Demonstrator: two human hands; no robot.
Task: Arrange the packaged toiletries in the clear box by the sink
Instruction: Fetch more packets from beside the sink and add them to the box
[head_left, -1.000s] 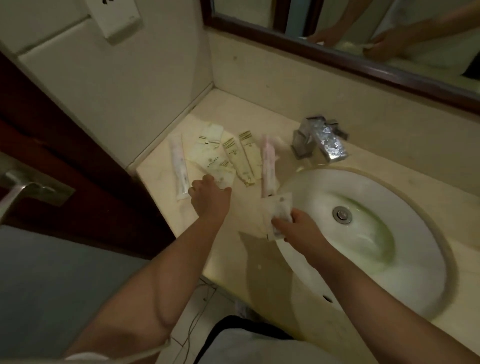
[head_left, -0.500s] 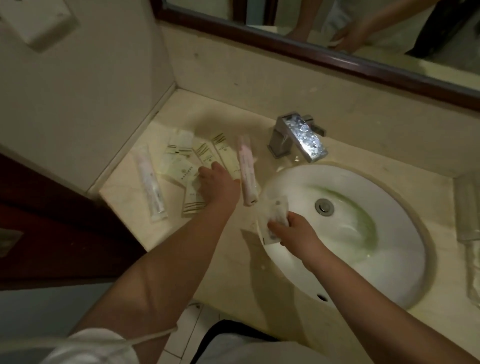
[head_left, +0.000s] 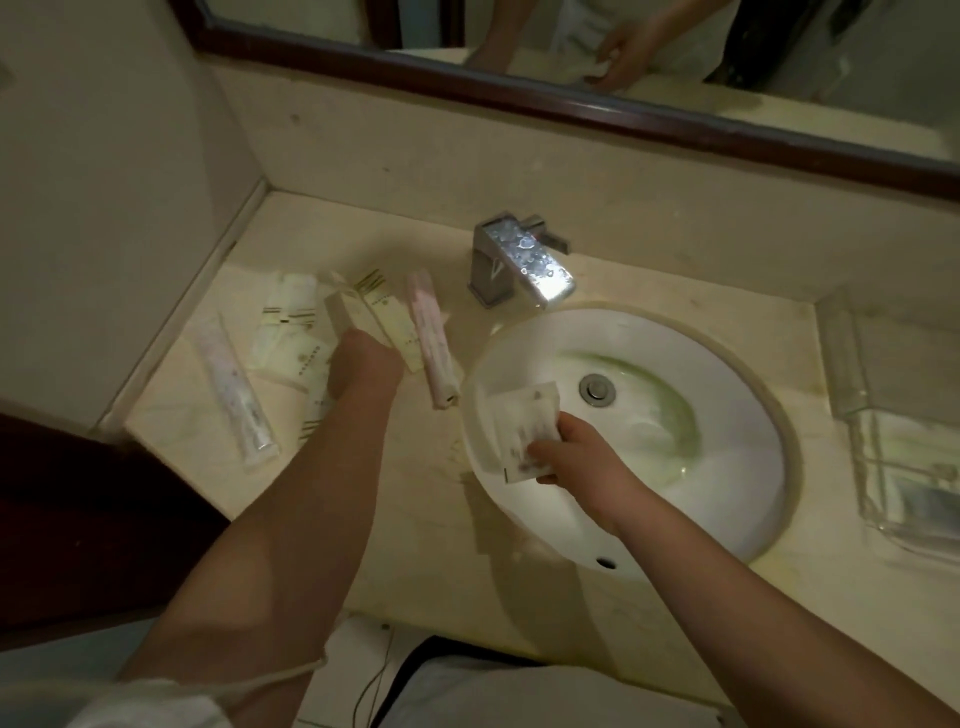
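Note:
Several packaged toiletries lie on the counter left of the sink: a long pink-printed packet (head_left: 232, 388) at the far left, flat cream sachets (head_left: 289, 325), a slim cream box (head_left: 390, 325) and a pink tube packet (head_left: 434, 343). My left hand (head_left: 363, 370) is over this pile, fingers curled around another slim cream box (head_left: 340, 310) whose far end tilts up. My right hand (head_left: 569, 453) holds white sachets (head_left: 524, 423) above the basin's left rim. The clear box (head_left: 906, 467) stands on the counter at the far right, partly cut off by the frame.
A chrome faucet (head_left: 519, 260) stands behind the white oval sink (head_left: 727, 467). A wall closes the counter on the left and a framed mirror (head_left: 571, 111) runs above the backsplash. The counter's front edge (head_left: 415, 587) is near my body.
The view has swung right, bringing the clear box into sight. My left hand has moved from the flat sachets to the slim boxes and curled around one. My right hand still holds its sachets.

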